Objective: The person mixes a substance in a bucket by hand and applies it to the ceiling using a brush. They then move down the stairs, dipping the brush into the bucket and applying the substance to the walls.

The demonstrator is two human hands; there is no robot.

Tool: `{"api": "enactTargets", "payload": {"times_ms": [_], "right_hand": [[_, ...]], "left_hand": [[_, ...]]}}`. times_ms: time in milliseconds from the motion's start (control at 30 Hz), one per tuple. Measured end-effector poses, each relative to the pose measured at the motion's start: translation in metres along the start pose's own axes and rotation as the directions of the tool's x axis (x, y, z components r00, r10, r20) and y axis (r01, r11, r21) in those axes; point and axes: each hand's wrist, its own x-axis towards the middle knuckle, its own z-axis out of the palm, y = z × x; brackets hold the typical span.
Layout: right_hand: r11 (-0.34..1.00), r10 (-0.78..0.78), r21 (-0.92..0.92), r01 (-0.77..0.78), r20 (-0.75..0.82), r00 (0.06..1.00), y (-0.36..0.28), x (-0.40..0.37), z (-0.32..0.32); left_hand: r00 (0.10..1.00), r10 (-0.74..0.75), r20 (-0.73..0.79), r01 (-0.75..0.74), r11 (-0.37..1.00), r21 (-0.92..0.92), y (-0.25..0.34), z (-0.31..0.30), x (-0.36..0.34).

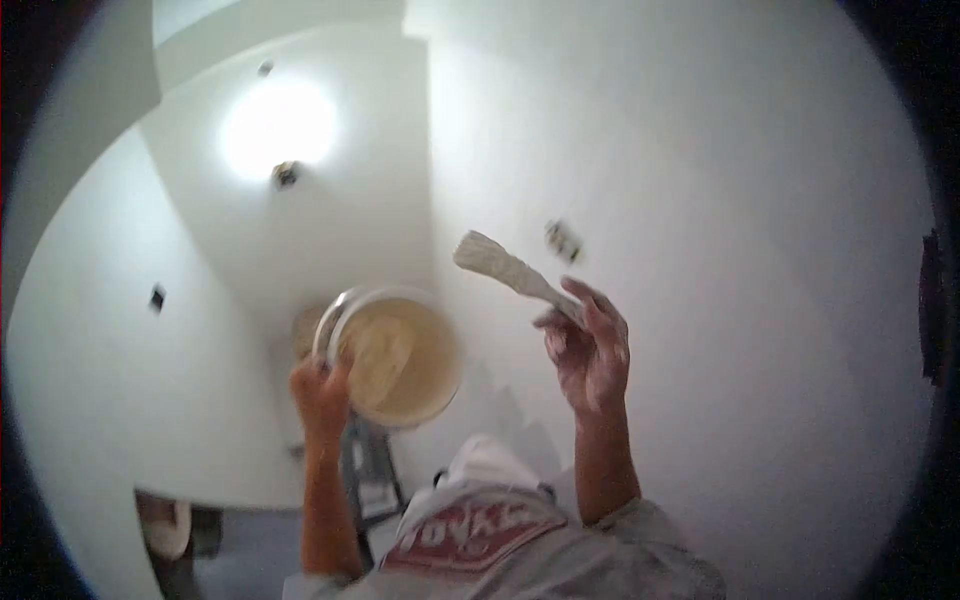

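Observation:
A round, pale bucket (430,372) is gripped at its rim by my left hand (322,395), with its open top facing the camera. Inside it a cream-coloured mass (385,350) shows, its outline blurred. My right hand (592,350), smeared with white, holds the narrow end of a brush-like tool (505,268) between thumb and fingers. The tool's wide, whitish end points up and left, towards the space above the bucket. Bucket and tool are apart.
A pale wall (740,300) fills the right side, with a small wall box (563,241) near the tool. Another dark wall opening (157,297) is at the left. A bright light (280,128) shines at the upper left. Dark equipment (372,470) stands below the bucket.

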Motion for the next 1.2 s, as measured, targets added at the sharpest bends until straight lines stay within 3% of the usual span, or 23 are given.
{"api": "enactTargets", "payload": {"times_ms": [33,67,100,133,200,267,333,400,433,533,667,767,867,933,1033,1200], "right_hand": [[0.997,-0.073,-0.035,0.073,0.023,0.997,-0.017,0.003,-0.002],[0.973,-0.217,-0.065,0.221,0.069,0.974,-0.036,0.004,-0.003],[0.927,-0.352,-0.091,0.363,0.117,0.929,-0.058,0.011,-0.002],[0.897,-0.408,-0.122,0.424,0.141,0.902,-0.081,0.020,0.003],[0.789,-0.598,-0.145,0.597,0.044,0.800,-0.120,0.025,0.009],[0.655,-0.722,-0.254,0.712,0.067,0.689,-0.159,0.037,0.017],[0.553,-0.788,-0.251,0.795,0.154,0.596,-0.193,0.050,0.027],[0.521,-0.809,-0.216,0.826,0.184,0.559,-0.223,0.060,0.034],[0.510,-0.818,-0.181,0.841,0.202,0.539,-0.237,0.065,0.037],[0.458,-0.812,-0.281,0.843,0.253,0.526,-0.278,0.093,0.044],[0.442,-0.811,-0.390,0.808,0.211,0.545,-0.316,0.130,0.053],[0.365,-0.836,-0.400,0.840,0.255,0.485,-0.342,0.162,0.049],[0.434,-0.801,-0.380,0.817,0.252,0.543,-0.354,0.183,0.046],[0.415,-0.817,-0.377,0.828,0.245,0.521,-0.359,0.194,0.048],[0.438,-0.831,-0.351,0.827,0.193,0.522,-0.370,0.209,0.050],[0.387,-0.877,-0.363,0.848,0.139,0.459,-0.380,0.213,0.063]], "left_hand": [[0.987,0.138,-0.085,-0.137,0.990,0.011,0.010,0.001,-0.002],[0.975,0.211,-0.069,-0.206,0.976,0.071,-0.021,0.006,0.008],[0.990,0.125,-0.057,-0.124,0.992,0.027,-0.035,0.010,0.012],[0.981,0.184,-0.057,-0.182,0.982,0.042,-0.007,0.003,0.008],[0.975,0.186,-0.122,-0.196,0.978,-0.069,-0.018,0.020,0.010],[0.979,0.177,-0.101,-0.190,0.972,-0.140,-0.015,0.025,0.003],[0.982,0.163,-0.099,-0.180,0.963,-0.199,-0.008,0.026,0.004],[0.984,0.125,-0.125,-0.102,0.979,0.176,-0.006,0.024,-0.001],[1.000,0.024,-0.017,-0.021,0.988,0.152,-0.006,0.021,0.001],[0.989,0.124,-0.080,-0.112,0.984,0.138,-0.017,0.027,0.001],[0.990,0.120,-0.074,-0.115,0.991,0.070,-0.011,0.023,-0.001],[0.988,0.139,-0.072,-0.136,0.989,0.051,-0.011,0.025,0.001],[1.000,0.019,0.017,-0.020,0.998,0.055,-0.016,0.027,0.000],[0.991,0.129,-0.023,-0.127,0.989,0.074,-0.008,0.028,-0.005],[0.995,0.097,0.008,-0.097,0.980,0.174,-0.006,0.024,-0.004],[0.999,0.042,0.029,-0.046,0.982,0.184,-0.012,0.028,-0.001]]}}
